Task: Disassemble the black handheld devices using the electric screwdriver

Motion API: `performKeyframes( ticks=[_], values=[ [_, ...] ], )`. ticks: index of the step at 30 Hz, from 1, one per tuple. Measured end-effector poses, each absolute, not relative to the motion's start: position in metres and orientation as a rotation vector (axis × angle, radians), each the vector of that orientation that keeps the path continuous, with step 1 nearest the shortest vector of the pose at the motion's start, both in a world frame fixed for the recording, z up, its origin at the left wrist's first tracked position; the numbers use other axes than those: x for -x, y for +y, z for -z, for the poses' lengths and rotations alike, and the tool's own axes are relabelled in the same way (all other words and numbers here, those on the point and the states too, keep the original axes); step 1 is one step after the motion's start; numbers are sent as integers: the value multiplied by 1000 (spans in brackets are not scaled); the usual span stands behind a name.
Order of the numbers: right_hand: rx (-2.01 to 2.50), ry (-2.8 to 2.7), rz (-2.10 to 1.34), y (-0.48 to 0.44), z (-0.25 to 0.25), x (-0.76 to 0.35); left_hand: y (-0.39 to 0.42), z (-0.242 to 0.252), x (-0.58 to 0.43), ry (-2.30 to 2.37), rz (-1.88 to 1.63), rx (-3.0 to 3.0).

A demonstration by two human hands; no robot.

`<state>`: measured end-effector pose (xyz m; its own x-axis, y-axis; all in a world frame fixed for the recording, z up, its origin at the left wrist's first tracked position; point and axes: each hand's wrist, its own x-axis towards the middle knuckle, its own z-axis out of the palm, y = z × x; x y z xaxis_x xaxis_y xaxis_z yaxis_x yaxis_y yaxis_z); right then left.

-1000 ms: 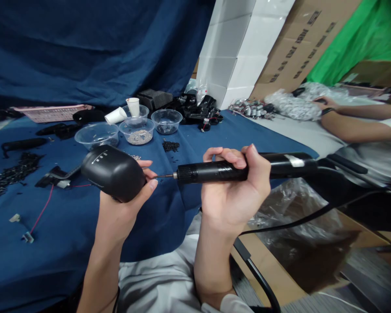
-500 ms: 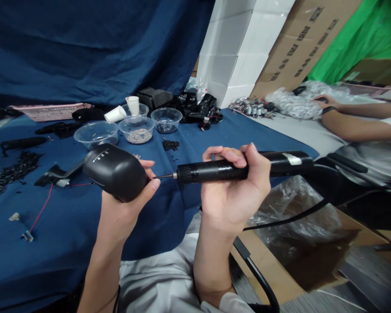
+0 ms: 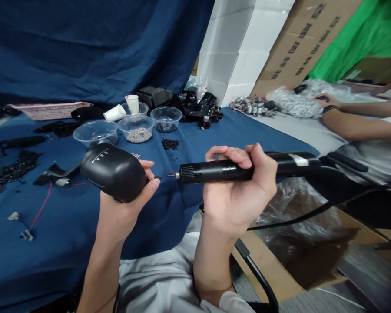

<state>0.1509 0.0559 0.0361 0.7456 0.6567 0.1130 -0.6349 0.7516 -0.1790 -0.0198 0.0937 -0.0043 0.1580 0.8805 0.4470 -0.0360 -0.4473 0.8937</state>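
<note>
My left hand grips a rounded black plastic housing with three small white marks, held above the blue-cloth table. My right hand is wrapped round a black electric screwdriver, held level, with a black cable trailing off to the right. The thin bit of the screwdriver points left into the housing's right side, beside my left fingertips. What the bit touches is hidden by the housing and my fingers.
Clear plastic bowls holding small screws, two paper cups, loose black parts and a red-wired piece lie on the cloth. White and brown boxes stand behind. Another person's arm rests at the right.
Hardly anything differs: my right hand and the screwdriver have shifted slightly to the right, and the housing stays in my left hand.
</note>
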Motion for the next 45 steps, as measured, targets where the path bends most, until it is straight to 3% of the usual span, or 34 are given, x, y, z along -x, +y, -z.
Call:
performKeyframes(
  ticks=[45],
  values=[
    [269, -209, -644, 57, -36, -152, 90, 11, 13, 963, -1487, -1776]
  ],
)
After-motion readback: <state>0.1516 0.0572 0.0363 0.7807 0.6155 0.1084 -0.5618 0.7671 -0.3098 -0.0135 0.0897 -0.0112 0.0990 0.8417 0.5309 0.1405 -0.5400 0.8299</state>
